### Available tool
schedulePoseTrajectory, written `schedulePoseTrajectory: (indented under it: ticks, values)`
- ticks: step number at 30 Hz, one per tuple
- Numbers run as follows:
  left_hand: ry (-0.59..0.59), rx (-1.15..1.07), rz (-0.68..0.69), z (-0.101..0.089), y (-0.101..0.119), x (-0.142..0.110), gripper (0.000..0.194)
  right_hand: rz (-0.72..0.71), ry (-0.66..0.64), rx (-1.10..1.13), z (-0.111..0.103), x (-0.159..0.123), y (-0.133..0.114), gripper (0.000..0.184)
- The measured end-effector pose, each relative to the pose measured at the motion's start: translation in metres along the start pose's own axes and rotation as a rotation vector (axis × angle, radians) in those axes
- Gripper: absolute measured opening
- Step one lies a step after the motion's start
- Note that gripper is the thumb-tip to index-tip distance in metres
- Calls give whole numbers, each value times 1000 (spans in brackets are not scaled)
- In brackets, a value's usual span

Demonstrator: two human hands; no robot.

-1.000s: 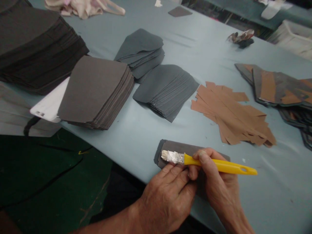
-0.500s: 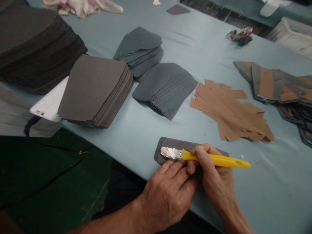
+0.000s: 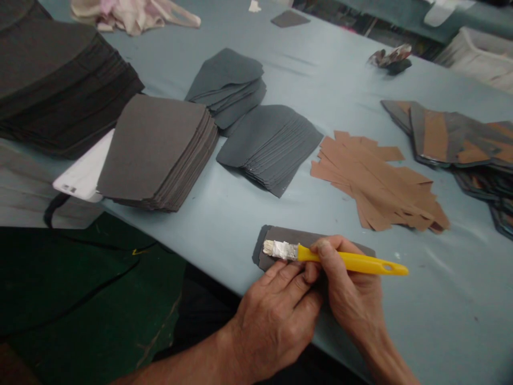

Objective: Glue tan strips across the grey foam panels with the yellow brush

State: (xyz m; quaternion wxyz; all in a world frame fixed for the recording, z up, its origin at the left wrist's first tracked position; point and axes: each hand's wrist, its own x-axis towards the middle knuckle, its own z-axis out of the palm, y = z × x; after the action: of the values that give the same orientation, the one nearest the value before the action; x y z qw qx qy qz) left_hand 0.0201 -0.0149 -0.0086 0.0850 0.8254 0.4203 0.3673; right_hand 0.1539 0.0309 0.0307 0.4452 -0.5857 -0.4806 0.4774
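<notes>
In the head view, a smooth white board (image 3: 82, 171) at the left bears small dark marks, too small to read. One brush (image 3: 356, 262), its glossy yellow handle pinched between thumb and fingers of the right hand (image 3: 352, 286), has white-caked bristles above the left end of a long matt grey piece (image 3: 300, 237), at the near edge of the table (image 3: 208, 230). The left hand (image 3: 276, 318) lies over that piece, fingers together; whether they grip it cannot be told. Farther off: one squared brown-grey stack (image 3: 154, 144) left, two fanned blue-grey stacks (image 3: 268, 139) mid-table, one heap of flat tan strips (image 3: 372, 182) right.
</notes>
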Motion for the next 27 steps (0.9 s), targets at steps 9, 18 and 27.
schedulePoseTrajectory:
  ticks: [9, 18, 27]
  values:
    - [-23, -7, -28, 1, 3, -1, 30, -59, 13, -62, 1, -1, -2, 39]
    - [-50, -27, -26, 1, 1, -2, 33, -97, 13, -107, 4, 2, -9, 40]
    - [-63, -13, -36, 1, 2, -4, 34, -77, 81, -115, 7, 4, -10, 39]
